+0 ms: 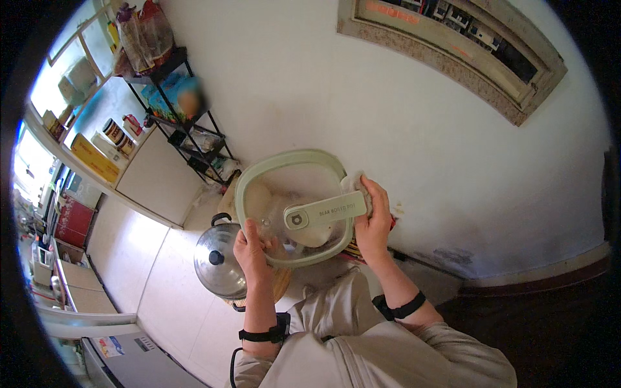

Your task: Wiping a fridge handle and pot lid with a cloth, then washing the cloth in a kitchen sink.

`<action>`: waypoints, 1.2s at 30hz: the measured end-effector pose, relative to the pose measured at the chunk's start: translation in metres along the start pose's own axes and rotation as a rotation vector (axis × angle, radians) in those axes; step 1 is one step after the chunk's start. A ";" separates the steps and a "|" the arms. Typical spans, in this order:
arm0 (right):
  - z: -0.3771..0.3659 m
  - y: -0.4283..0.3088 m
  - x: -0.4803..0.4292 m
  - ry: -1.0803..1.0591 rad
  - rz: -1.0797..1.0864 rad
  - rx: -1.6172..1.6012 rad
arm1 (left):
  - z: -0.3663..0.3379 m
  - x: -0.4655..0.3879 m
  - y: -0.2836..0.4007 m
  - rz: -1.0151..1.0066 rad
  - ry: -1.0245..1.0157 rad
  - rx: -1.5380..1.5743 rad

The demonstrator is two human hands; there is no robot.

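A clear pot lid with a pale green rim (296,157) and a green handle bar is held up before me. My left hand (252,254) grips its lower left rim, thumb on top. At the right, my right hand (373,216) presses a light cloth (354,180) against the rim beside the end of the handle bar. Several rounded pale shapes show blurred through the lid; I cannot tell what they are. Left of the lid and partly behind my left forearm is a steel pot with a glass lid (218,271), a black knob and black handles.
A black wire shelf (182,123) with bags and boxes stands against the wall at upper left. A counter (160,179) bears jars and a yellow box. A grey refrigerator (140,363) is at lower left. A framed electrical panel (436,53) is in the wall, upper right.
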State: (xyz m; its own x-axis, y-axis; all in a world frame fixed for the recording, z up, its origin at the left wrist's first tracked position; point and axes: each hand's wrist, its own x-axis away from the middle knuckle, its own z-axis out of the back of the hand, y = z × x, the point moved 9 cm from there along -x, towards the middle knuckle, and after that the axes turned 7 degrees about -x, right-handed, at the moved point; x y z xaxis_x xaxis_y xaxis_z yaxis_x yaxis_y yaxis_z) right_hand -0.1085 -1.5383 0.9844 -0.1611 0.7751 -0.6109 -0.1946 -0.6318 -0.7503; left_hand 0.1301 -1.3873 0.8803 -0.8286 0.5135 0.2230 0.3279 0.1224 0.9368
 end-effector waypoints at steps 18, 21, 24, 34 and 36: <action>-0.019 -0.005 0.038 -0.255 0.164 0.370 | -0.004 0.020 -0.027 0.186 0.052 0.163; -0.025 -0.025 0.051 -0.252 0.317 0.405 | -0.003 0.020 -0.029 0.197 0.069 0.172; -0.035 -0.031 0.057 -0.286 0.327 0.291 | -0.003 0.019 -0.030 0.173 0.058 0.148; -0.052 -0.057 0.082 -0.550 0.629 0.131 | -0.009 0.020 -0.034 0.206 0.113 0.179; -0.033 -0.039 0.062 -0.434 0.572 0.169 | -0.003 0.019 -0.029 0.201 0.083 0.191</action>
State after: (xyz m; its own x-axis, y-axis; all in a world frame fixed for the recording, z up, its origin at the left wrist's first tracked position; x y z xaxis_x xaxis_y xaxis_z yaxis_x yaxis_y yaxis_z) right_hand -0.0785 -1.4651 0.9672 -0.6440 0.2763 -0.7134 -0.1064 -0.9558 -0.2741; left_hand 0.1036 -1.3833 0.8576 -0.7699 0.4734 0.4280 0.5627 0.1872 0.8052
